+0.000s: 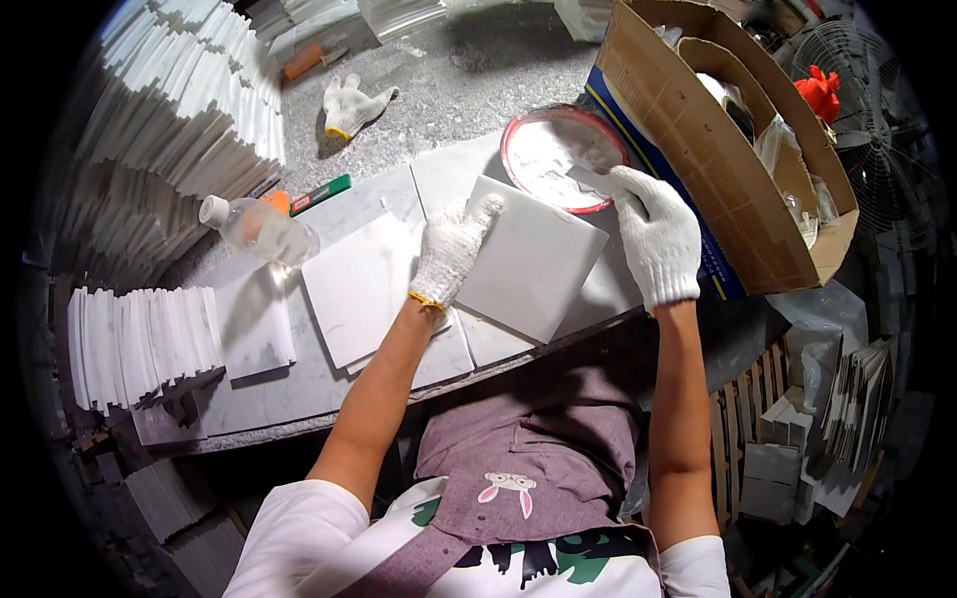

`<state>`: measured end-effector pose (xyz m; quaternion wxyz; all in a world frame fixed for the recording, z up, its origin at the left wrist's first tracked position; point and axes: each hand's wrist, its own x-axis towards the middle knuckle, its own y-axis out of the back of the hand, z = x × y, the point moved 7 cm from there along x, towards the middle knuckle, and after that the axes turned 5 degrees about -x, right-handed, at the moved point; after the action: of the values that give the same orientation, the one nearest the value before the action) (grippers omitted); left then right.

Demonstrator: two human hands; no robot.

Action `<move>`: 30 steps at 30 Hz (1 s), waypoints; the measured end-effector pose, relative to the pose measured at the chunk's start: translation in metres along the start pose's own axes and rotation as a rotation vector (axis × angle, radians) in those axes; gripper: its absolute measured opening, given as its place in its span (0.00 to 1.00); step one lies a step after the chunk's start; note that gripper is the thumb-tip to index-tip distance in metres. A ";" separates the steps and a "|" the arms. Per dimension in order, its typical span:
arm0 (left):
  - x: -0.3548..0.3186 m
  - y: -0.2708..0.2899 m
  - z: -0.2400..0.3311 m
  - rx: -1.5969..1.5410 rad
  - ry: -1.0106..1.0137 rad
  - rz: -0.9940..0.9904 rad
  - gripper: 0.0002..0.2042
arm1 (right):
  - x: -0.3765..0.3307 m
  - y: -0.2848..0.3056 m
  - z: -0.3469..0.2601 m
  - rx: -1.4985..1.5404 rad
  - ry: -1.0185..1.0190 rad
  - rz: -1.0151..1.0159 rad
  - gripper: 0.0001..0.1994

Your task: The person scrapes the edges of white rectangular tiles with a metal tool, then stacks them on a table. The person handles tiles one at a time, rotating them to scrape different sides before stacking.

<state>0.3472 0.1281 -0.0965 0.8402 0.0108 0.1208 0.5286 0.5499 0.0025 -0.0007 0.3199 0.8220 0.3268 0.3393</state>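
My left hand (451, 249), in a white knitted glove with a yellow cuff edge, grips the left edge of a square white tile (533, 261), with its thumb lying on the tile's face. The tile is tilted over the tabletop. In my gloved right hand (658, 234) is a putty knife (590, 179), its flat blade reaching into a red-rimmed bowl (510, 167) of white paste (558, 149). My fingers hide the knife's handle. Just left of my left hand, another white tile (359, 289) lies on the table.
A clear plastic bottle (261, 231) stands near a green box (321, 194). Stacked tiles (179, 90) rise at the far left, with a row of tiles (145, 344) nearer. A spare glove (354, 105) lies behind. A large cardboard box (718, 130) borders the bowl's right side.
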 end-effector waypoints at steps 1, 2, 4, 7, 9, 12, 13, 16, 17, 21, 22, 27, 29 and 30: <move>0.001 0.001 0.000 0.013 -0.013 0.000 0.18 | 0.006 -0.004 -0.004 -0.079 -0.003 -0.046 0.10; 0.001 0.002 -0.001 0.027 -0.025 0.000 0.18 | 0.012 -0.009 -0.007 -0.158 -0.006 -0.091 0.10; 0.003 0.003 -0.003 0.059 -0.033 0.002 0.18 | 0.020 -0.024 -0.008 -0.218 0.086 -0.092 0.09; 0.005 0.001 -0.001 0.093 -0.026 -0.006 0.18 | 0.026 -0.044 -0.006 -0.343 0.168 -0.088 0.10; 0.001 -0.002 0.007 0.080 -0.033 -0.016 0.18 | 0.027 -0.052 -0.004 -0.421 0.181 -0.156 0.10; -0.001 -0.002 0.006 0.025 -0.009 -0.015 0.19 | 0.021 -0.037 -0.022 -0.347 0.184 -0.148 0.09; -0.001 -0.003 0.007 0.028 -0.010 -0.017 0.18 | 0.014 -0.023 -0.030 -0.292 0.182 -0.117 0.09; 0.001 -0.002 0.003 0.043 0.003 -0.021 0.18 | -0.017 0.028 -0.041 -0.038 0.150 0.151 0.12; 0.001 0.000 0.000 0.060 0.010 -0.019 0.18 | -0.032 0.035 -0.027 0.023 0.120 0.236 0.13; 0.000 -0.004 -0.003 -0.002 0.061 -0.040 0.17 | -0.090 0.031 0.073 0.280 -0.306 0.362 0.16; -0.001 -0.006 -0.001 -0.022 0.071 -0.047 0.17 | -0.103 0.022 0.102 0.343 -0.408 0.401 0.18; -0.004 -0.007 0.003 -0.077 0.090 -0.075 0.17 | -0.087 0.012 0.122 -0.004 -0.498 0.291 0.23; -0.002 -0.007 0.000 -0.047 0.077 -0.075 0.17 | -0.076 0.008 0.118 -0.083 -0.459 0.292 0.21; -0.001 -0.007 -0.001 -0.032 0.071 -0.075 0.18 | -0.069 0.005 0.121 -0.093 -0.458 0.255 0.21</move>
<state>0.3527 0.1244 -0.0985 0.8546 -0.0262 0.1424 0.4988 0.6060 -0.0893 -0.0895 0.3775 0.8964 0.1237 0.1965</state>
